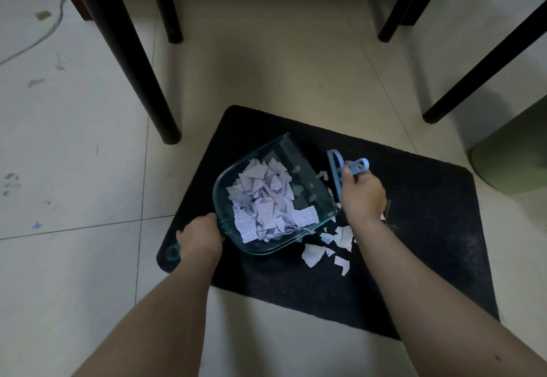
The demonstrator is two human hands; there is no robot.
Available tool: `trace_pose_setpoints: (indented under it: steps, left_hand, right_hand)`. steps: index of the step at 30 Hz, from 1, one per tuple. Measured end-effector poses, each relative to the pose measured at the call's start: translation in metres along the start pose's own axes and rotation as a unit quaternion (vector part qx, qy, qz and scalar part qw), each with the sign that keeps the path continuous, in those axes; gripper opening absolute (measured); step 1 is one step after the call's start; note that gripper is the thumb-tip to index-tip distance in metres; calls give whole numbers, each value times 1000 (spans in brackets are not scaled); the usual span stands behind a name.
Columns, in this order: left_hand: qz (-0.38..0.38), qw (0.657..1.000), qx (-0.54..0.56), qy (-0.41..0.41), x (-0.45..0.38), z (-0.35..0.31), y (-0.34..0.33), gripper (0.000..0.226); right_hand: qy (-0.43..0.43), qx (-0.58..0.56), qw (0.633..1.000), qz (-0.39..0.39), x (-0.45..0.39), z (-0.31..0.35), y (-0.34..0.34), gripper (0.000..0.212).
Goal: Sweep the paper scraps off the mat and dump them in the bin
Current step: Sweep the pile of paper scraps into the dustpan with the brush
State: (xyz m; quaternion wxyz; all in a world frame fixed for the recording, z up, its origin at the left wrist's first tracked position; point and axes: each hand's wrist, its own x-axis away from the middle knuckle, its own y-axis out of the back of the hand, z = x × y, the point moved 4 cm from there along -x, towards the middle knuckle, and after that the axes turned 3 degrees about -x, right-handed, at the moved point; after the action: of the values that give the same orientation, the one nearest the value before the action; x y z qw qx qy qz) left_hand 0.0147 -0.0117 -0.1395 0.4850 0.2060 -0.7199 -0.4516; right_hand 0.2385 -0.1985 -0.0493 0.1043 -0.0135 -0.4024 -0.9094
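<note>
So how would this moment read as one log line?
left hand: holds clear teal plastic dustpan | right hand: grips blue brush | white paper scraps: some remain on black mat

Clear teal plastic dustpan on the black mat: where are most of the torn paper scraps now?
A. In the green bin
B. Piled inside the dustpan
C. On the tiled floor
B: the white torn paper scraps lie heaped inside the clear teal plastic dustpan; only a few remain on the black mat.
</note>
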Motion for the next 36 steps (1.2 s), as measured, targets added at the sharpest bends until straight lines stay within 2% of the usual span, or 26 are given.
trace_pose_setpoints:
  steps: [5,9,16,23,30,33,36]
  left_hand:
    - [-17,994,-78,76,-16,32,11,20]
    - [-16,984,-146,96,-25,53,21,28]
    - [10,968,-100,229,-46,66,28,23]
    - [58,962,-160,213,-72,54,42,24]
    - [85,958,-165,218,-76,52,43,32]
    - [82,959,-168,213,-74,50,44,30]
    - [76,962,-172,200,-73,45,45,31]
  right_hand:
    - [42,-4,998,43,-5,3,-33,28]
    - [66,4,993,98,-21,20,-69,27]
    - [115,34,985,126,-45,51,-123,34]
    - [165,78,973,140,-64,62,-150,35]
    - [215,116,947,207,-31,63,-177,33]
    - [189,69,955,219,-31,61,-167,34]
    - [157,18,970,186,-44,62,-146,39]
